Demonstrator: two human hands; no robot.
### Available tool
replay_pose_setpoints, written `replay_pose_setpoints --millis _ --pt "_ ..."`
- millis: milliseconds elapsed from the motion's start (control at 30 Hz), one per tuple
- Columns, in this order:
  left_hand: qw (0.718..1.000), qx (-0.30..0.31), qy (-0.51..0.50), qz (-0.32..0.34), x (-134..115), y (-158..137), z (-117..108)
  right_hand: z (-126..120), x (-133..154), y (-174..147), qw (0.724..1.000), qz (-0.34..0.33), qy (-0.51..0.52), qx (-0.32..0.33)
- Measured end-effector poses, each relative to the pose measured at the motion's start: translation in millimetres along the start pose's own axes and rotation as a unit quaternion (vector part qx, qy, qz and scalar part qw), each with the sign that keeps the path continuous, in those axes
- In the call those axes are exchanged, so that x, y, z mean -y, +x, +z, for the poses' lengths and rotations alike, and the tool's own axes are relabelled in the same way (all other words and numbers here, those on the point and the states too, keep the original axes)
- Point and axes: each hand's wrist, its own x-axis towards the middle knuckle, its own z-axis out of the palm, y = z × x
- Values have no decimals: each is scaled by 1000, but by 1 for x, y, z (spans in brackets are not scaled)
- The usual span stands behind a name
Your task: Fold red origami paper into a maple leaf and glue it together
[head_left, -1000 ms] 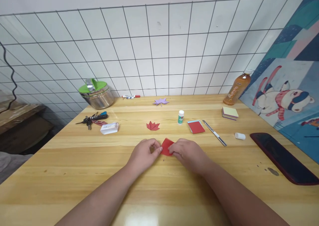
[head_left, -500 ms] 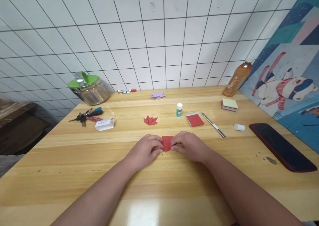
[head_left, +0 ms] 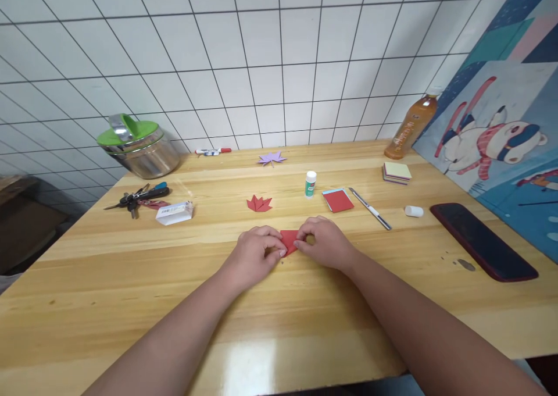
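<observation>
A small piece of red paper (head_left: 289, 239) lies on the wooden table between my two hands, its lower part folded to a point. My left hand (head_left: 257, 253) pinches its left edge, thumb and fingertips together. On the other side my right hand (head_left: 325, 242) has its fingers closed on the paper's right edge. Just beyond my hands sits a red folded paper leaf piece (head_left: 259, 203). A purple folded paper leaf (head_left: 272, 159) lies farther back near the wall. To the right is a stack of red and blue paper squares (head_left: 338, 200), with a white-capped glue stick (head_left: 310, 184) upright beside it.
A craft knife (head_left: 370, 208), a white cap (head_left: 414, 211), a phone (head_left: 483, 242), a sticky-note pad (head_left: 396, 172) and a tea bottle (head_left: 412, 127) are on the right. Keys (head_left: 137, 198), a small white box (head_left: 174, 213), markers (head_left: 213, 152) and a green-lidded steel pot (head_left: 142, 146) are on the left.
The red paper's lower right part has been folded over, so its bottom edge now slants to a point. Both hands stay on it. The whole view has shifted slightly.
</observation>
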Motion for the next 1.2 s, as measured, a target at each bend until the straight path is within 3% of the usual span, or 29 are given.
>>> replay_pose_setpoints --millis 167,400,633,900,1200 --pt "998 3 -58 -12 3 2 -5 1 6 1 999 13 -30 -6" --pt "1000 5 9 -7 1 5 -10 3 6 1 998 21 -57 -10" --pt "998 11 -57 -21 0 5 -8 3 6 0 997 18 -81 -2" --pt "999 1 -33 -14 0 10 -4 3 8 0 995 20 -100 -3" --pt "986 20 -156 -58 8 8 -8 4 6 0 995 16 -98 -6"
